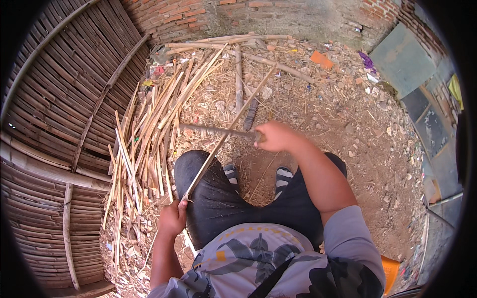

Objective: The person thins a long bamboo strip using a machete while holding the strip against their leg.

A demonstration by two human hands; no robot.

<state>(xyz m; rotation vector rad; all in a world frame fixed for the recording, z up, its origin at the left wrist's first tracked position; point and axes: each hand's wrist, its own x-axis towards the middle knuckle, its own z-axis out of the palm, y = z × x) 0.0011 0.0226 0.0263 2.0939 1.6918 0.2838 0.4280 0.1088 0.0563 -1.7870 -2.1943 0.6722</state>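
Note:
A long, thin bamboo strip (pixel 207 161) slants across my right-of-centre view from beside my left thigh up to the far middle. My left hand (pixel 172 217) is closed round its near end. In my right hand (pixel 275 136) is the handle of a machete (pixel 216 130), its dark blade pointing left and crossing the strip above my knees. Whether the blade presses on the strip or only passes over it, I cannot tell. To the left, a heap of split bamboo strips (pixel 171 102) lies on the ground.
A bamboo slat wall (pixel 54 94) rises on the left, and a brick wall (pixel 169 17) at the back. Bamboo poles (pixel 238 74) lie ahead on littered ground. An orange piece (pixel 322 59) lies farther off; grey panels (pixel 403 59) lean at the right. Part of an orange object (pixel 390 273) shows at lower right.

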